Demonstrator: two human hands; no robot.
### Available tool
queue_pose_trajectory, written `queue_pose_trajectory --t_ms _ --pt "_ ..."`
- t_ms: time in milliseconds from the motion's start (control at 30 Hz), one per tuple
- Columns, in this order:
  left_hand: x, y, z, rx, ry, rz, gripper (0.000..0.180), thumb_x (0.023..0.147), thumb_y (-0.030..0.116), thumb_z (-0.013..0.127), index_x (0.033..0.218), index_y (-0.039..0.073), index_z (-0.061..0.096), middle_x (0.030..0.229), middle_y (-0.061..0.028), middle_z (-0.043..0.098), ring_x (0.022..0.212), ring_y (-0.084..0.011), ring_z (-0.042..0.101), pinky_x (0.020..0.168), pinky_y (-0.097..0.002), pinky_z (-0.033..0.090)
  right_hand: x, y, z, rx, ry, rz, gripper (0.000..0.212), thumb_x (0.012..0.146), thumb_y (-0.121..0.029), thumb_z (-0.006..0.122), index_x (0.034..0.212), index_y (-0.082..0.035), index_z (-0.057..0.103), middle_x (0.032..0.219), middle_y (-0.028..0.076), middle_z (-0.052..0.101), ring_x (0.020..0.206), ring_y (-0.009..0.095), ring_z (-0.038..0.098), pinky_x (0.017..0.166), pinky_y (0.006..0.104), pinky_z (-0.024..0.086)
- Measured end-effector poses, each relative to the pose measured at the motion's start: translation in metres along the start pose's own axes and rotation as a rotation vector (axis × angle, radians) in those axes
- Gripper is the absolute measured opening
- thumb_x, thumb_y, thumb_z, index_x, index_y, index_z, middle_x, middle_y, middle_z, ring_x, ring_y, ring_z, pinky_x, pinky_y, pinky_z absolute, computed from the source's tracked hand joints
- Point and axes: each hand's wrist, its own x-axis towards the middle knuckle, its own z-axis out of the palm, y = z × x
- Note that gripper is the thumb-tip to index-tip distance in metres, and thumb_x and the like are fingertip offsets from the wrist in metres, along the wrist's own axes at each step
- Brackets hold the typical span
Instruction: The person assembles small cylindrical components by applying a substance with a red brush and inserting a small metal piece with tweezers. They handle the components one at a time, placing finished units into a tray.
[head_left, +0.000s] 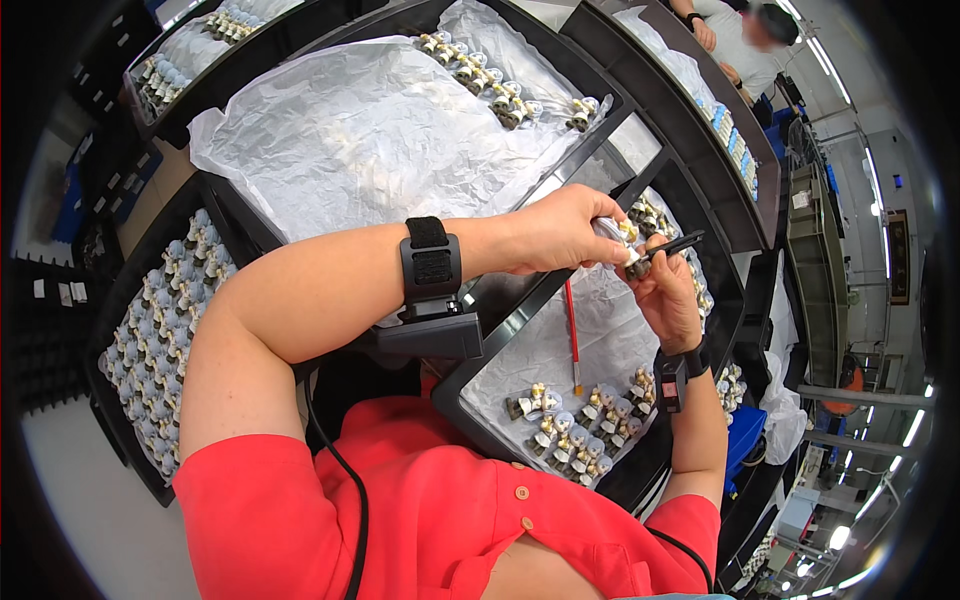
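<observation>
My left hand reaches across from the left, with its fingers pinched on a small white-and-gold figurine that has a dark base. Close against it, my right hand has its fingers closed around a slim black pen-like tool, and its fingertips meet the figurine's base. Fingers hide part of the figurine. Below both hands is a black tray lined with white paper, with several similar figurines grouped at its near side. A red-handled paintbrush lies on that paper.
A larger paper-lined tray holds a row of figurines at the far side. On the left stands a tray full of figurines. Another tray is at the far right, with a person beyond it. A blue bin sits right.
</observation>
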Motion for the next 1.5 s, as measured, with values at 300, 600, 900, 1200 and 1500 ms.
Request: queue_pose_trajectory --t_ms 300,600,900,1200,1500 --pt "-0.0009 0.0013 0.0002 -0.037 -0.002 -0.003 0.031 0.079 0.009 0.065 0.106 -0.001 0.054 0.073 0.0008 0.054 0.057 -0.0038 0.043 0.049 -0.0180 0.034 -0.0002 0.0006 -0.0047 -0.035 -0.004 -0.018 0.021 0.086 -0.020 0.060 0.099 -0.008 0.049 0.091 0.002 0.060 0.086 0.012 0.057 0.082 0.0297 0.043" --pt "-0.0001 0.0002 -0.0001 0.004 -0.004 0.001 0.031 0.079 0.009 0.066 0.106 -0.001 0.054 0.075 0.0001 0.054 0.058 -0.0035 0.043 0.049 -0.0180 0.034 -0.0004 0.0000 -0.0021 -0.034 -0.013 -0.024 0.020 0.086 -0.020 0.060 0.098 -0.008 0.049 0.093 0.003 0.060 0.088 0.013 0.057 0.082 0.0295 0.042" --pt "0.0003 0.0001 0.0003 0.051 0.003 -0.007 0.031 0.079 0.008 0.066 0.106 -0.001 0.055 0.079 -0.0006 0.056 0.061 -0.0038 0.044 0.052 -0.0186 0.036 -0.0001 -0.0023 -0.0046 -0.039 -0.046 0.001 0.021 0.086 -0.020 0.060 0.098 -0.007 0.048 0.094 0.004 0.059 0.089 0.013 0.056 0.080 0.0281 0.041" --pt "-0.0002 0.0010 0.0001 0.036 0.019 -0.014 0.032 0.079 0.009 0.066 0.106 -0.002 0.054 0.078 -0.0007 0.055 0.061 -0.0042 0.044 0.052 -0.0189 0.036 0.0000 -0.0012 -0.0018 -0.035 -0.029 -0.011 0.021 0.086 -0.019 0.059 0.099 -0.008 0.048 0.093 0.003 0.060 0.087 0.012 0.056 0.081 0.0288 0.041" --pt "-0.0009 0.0027 -0.0001 -0.010 -0.006 -0.011 0.032 0.079 0.010 0.066 0.106 -0.001 0.054 0.073 0.0003 0.053 0.058 -0.0038 0.042 0.049 -0.0181 0.034 0.0006 -0.0014 -0.0033 -0.034 -0.027 -0.022 0.021 0.086 -0.019 0.059 0.099 -0.007 0.048 0.092 0.003 0.060 0.086 0.012 0.056 0.081 0.0291 0.042"
